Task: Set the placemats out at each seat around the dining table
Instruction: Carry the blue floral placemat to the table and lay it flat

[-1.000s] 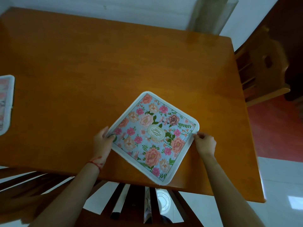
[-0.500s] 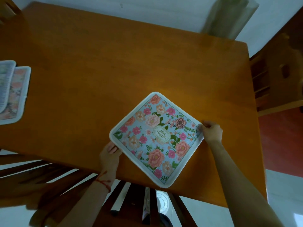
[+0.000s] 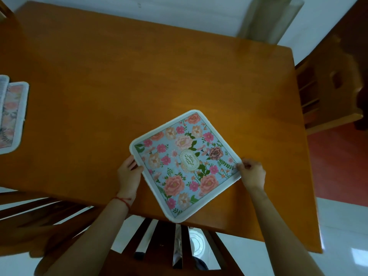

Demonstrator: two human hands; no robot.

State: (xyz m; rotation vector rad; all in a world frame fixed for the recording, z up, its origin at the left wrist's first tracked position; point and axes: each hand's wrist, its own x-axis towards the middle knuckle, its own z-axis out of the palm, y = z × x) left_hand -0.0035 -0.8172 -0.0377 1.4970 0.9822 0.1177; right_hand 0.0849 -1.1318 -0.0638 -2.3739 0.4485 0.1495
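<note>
A square floral placemat [image 3: 185, 164] with a white border lies flat near the front edge of the wooden dining table [image 3: 139, 76], turned like a diamond. My left hand [image 3: 129, 176] rests against its left edge, fingers on the border. At the mat's right corner my right hand [image 3: 252, 173] pinches the border between its fingers. More placemats [image 3: 12, 116] lie stacked at the table's left edge, partly cut off by the frame.
A slatted wooden chair back [image 3: 159, 242] stands right below the mat, at the table's front edge. Another wooden chair [image 3: 330, 86] is at the right side. A translucent chair back [image 3: 270, 18] shows beyond the far edge. White tiled floor lies around the table.
The mat has turned a little and slid toward the front edge. My left hand moved from the mat's left corner down along its left edge; my right hand kept its corner.
</note>
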